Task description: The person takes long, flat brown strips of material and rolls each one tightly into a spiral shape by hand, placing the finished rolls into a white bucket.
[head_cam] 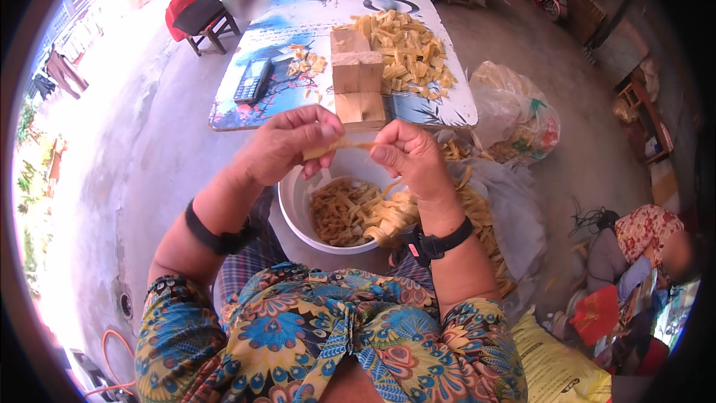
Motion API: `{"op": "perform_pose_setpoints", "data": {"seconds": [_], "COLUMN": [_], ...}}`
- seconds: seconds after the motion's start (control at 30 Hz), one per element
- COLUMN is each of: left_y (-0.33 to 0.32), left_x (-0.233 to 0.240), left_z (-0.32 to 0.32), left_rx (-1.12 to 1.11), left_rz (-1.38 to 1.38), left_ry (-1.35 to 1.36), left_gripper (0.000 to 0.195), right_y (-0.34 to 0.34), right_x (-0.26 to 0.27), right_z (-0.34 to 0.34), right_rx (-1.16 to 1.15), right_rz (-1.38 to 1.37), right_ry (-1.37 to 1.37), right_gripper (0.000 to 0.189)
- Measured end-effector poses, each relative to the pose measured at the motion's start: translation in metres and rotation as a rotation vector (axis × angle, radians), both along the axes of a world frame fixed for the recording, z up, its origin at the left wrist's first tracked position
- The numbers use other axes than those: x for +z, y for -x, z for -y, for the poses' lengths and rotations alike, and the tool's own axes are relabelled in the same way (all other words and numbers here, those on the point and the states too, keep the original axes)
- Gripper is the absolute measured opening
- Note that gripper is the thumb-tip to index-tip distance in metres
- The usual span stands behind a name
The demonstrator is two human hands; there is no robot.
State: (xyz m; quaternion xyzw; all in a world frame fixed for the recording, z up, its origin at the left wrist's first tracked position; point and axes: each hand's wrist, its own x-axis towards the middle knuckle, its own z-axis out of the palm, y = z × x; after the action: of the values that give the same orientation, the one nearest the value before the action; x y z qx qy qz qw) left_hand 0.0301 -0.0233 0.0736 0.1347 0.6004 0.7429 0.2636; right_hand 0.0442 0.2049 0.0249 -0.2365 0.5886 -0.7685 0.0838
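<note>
Between my two hands runs a thin pale-yellow dried strip (pixel 353 145), perhaps a food strip. My left hand (pixel 299 137) pinches one end between thumb and fingers, and my right hand (pixel 408 154) pinches the other. Below them stands a white plastic bucket (pixel 291 210) with short brownish-yellow pieces (pixel 338 210) inside. A bundle of long yellow strips (pixel 394 215) hangs over the bucket's right rim, under my right wrist. On the table, a wooden block (pixel 358 75) stands just beyond my hands, beside a heap of cut yellow pieces (pixel 411 50).
The low painted table (pixel 224 109) carries a keypad mobile phone (pixel 253 79) and a small pile of scraps (pixel 306 61). A filled clear plastic bag (pixel 512 112) stands at its right. More strips lie on grey cloth (pixel 506 196). A person (pixel 643 240) sits at far right; a stool (pixel 202 17) stands back left.
</note>
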Motion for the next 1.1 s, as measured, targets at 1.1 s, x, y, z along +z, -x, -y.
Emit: {"op": "perform_pose_setpoints", "data": {"seconds": [1.1], "left_y": [-0.011], "left_x": [-0.061], "left_z": [-0.064], "left_rx": [-0.037], "left_rz": [0.169], "left_ry": [-0.314], "left_gripper": [0.018], "right_y": [0.005], "right_x": [-0.001], "right_z": [-0.009], "right_rx": [-0.414], "right_rz": [0.094], "right_ry": [0.524], "right_gripper": [0.021]}}
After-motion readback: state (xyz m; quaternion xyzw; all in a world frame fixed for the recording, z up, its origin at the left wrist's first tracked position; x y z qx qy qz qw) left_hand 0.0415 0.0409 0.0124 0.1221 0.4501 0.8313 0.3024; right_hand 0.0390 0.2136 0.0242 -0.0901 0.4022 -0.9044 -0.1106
